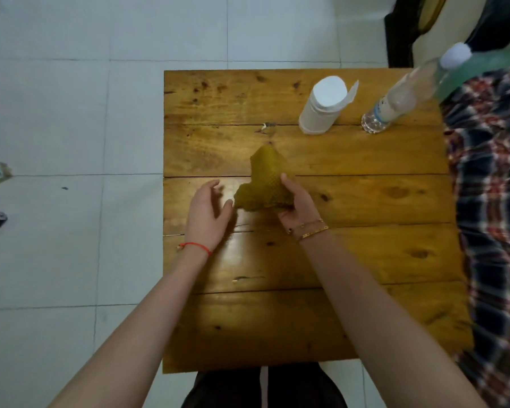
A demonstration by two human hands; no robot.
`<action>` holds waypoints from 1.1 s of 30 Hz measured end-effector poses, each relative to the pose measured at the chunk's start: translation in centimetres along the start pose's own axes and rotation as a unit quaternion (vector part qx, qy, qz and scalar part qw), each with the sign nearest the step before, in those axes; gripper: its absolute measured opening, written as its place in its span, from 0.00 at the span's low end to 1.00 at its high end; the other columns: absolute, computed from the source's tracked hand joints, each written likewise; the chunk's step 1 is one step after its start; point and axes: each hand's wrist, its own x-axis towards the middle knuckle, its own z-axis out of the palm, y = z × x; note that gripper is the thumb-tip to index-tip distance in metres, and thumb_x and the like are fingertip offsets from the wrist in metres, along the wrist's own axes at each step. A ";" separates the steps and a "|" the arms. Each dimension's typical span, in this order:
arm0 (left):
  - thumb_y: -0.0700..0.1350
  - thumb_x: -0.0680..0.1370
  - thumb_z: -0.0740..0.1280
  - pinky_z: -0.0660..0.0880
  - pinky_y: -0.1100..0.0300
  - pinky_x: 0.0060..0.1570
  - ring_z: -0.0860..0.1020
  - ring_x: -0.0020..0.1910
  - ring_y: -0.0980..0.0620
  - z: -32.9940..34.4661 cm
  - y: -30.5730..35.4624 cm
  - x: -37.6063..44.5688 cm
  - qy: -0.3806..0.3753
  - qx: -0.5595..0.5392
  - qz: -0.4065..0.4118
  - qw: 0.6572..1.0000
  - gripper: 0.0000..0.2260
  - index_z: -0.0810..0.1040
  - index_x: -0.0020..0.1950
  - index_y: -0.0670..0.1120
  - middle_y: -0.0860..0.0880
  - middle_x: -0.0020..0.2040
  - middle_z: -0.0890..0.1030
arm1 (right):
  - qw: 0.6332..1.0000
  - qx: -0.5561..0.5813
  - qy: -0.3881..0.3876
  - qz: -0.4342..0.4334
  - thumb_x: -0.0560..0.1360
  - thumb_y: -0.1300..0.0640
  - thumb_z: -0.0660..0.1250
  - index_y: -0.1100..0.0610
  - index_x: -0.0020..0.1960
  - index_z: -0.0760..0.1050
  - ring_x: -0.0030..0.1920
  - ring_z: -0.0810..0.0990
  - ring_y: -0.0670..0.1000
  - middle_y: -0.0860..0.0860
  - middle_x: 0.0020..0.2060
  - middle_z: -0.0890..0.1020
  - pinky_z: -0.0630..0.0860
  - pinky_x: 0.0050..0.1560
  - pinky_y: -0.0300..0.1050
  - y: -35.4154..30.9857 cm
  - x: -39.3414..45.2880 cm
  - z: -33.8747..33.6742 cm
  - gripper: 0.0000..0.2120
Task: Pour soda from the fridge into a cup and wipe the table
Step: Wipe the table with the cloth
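Note:
A crumpled mustard-yellow cloth (267,179) is held just above the middle of the wooden table (365,260). My right hand (296,206) grips its right side. My left hand (208,212) hovers open just to the left of the cloth, fingers spread, not touching it. At the table's far right stands a clear plastic bottle (401,98) with a white cap. To its left stands a white cup (321,106) with a paper flap at its rim. What the cup holds cannot be seen.
A plaid blanket (495,201) lies along the table's right edge. White tiled floor (71,113) spreads to the left and beyond the table, with small items at the far left. Dark clothing hangs at the top right.

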 end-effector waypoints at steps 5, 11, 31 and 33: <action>0.45 0.81 0.62 0.65 0.46 0.71 0.69 0.70 0.43 0.9 -0.6 -3.2 -0.028 0.159 0.117 0.980 0.19 0.70 0.71 0.43 0.43 0.69 0.73 | 0.975 -0.123 0.090 -0.160 0.80 0.54 0.64 0.58 0.69 0.71 0.53 0.80 0.52 0.51 0.57 0.79 0.79 0.52 0.48 -0.8 -3.0 -5.6 0.18; 0.50 0.83 0.54 0.49 0.40 0.76 0.53 0.79 0.45 3.2 -1.4 -7.2 -0.084 0.257 0.107 0.957 0.23 0.59 0.78 0.47 0.47 0.79 0.60 | 0.861 -0.310 0.212 -0.343 0.81 0.58 0.61 0.64 0.68 0.72 0.60 0.75 0.49 0.57 0.61 0.78 0.74 0.64 0.49 -2.0 -6.5 -13.9 0.17; 0.50 0.85 0.51 0.40 0.40 0.76 0.44 0.80 0.48 11.1 -3.2 -20.9 -0.062 0.275 0.042 0.958 0.24 0.51 0.81 0.48 0.49 0.81 0.51 | 0.599 -0.704 0.068 -0.377 0.82 0.56 0.56 0.55 0.72 0.68 0.46 0.81 0.54 0.54 0.52 0.82 0.76 0.37 0.45 8.9 -7.6 -24.2 0.19; 0.49 0.85 0.51 0.39 0.42 0.76 0.43 0.80 0.49 11.6 -3.2 -22.2 -0.049 0.259 0.031 0.964 0.24 0.51 0.81 0.48 0.49 0.81 0.50 | 0.579 -0.720 0.033 -0.380 0.82 0.55 0.56 0.56 0.73 0.66 0.64 0.77 0.55 0.55 0.65 0.77 0.78 0.57 0.50 9.8 -7.5 -25.2 0.20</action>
